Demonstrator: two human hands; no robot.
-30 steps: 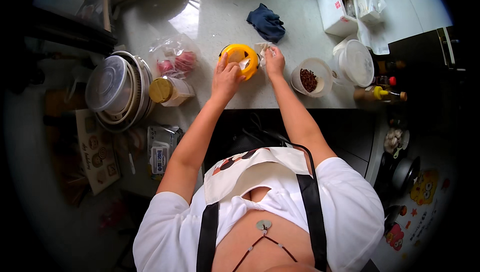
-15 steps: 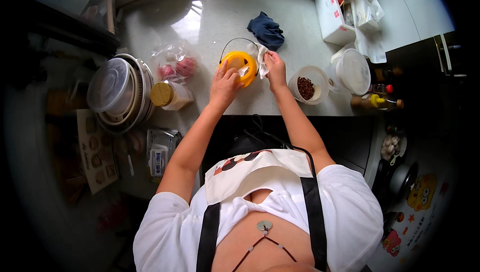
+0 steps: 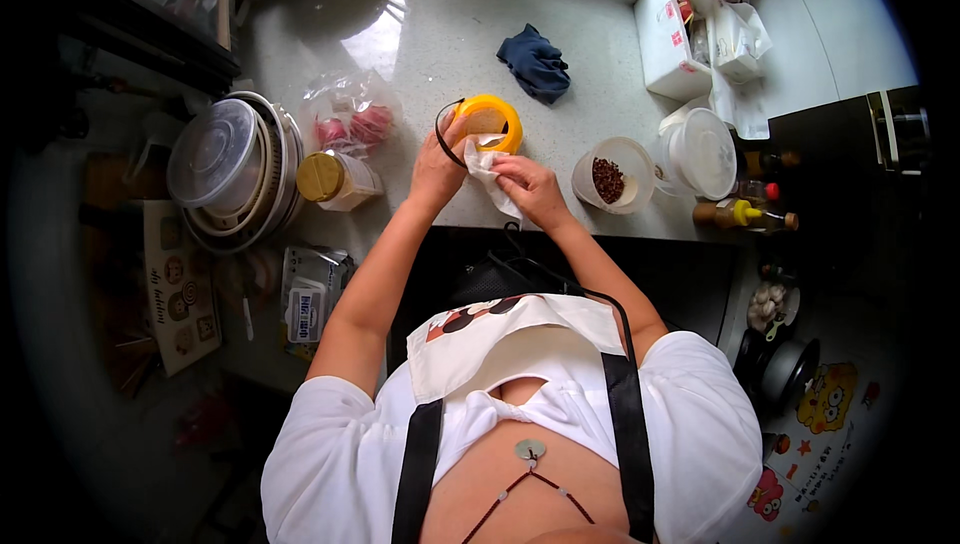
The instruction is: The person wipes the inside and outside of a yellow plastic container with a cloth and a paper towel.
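Observation:
A small yellow bucket (image 3: 514,122) with a round open rim is on the grey counter in front of me. Its thin dark handle (image 3: 439,128) loops over to the left, past my fingers. My left hand (image 3: 438,166) grips the bucket's left side, fingers closed around its edge. At the near side of the rim, my right hand (image 3: 532,190) pinches a crumpled white tissue (image 3: 484,176). The tissue touches the rim and hangs toward the counter's front edge. Most of the bucket's inside is hidden from me.
A dark blue cloth (image 3: 535,64) lies beyond the bucket. To the right stand a tub of reddish-brown bits (image 3: 636,176), lidded tubs (image 3: 703,150) and bottles (image 3: 741,214). On the left are a gold-lidded jar (image 3: 347,185), a plastic bag (image 3: 335,96) and stacked bowls (image 3: 215,166).
My right hand has brought the tissue from the bucket's right side to its near rim. The handle has swung from the far side to the left, and my left hand has shifted outward.

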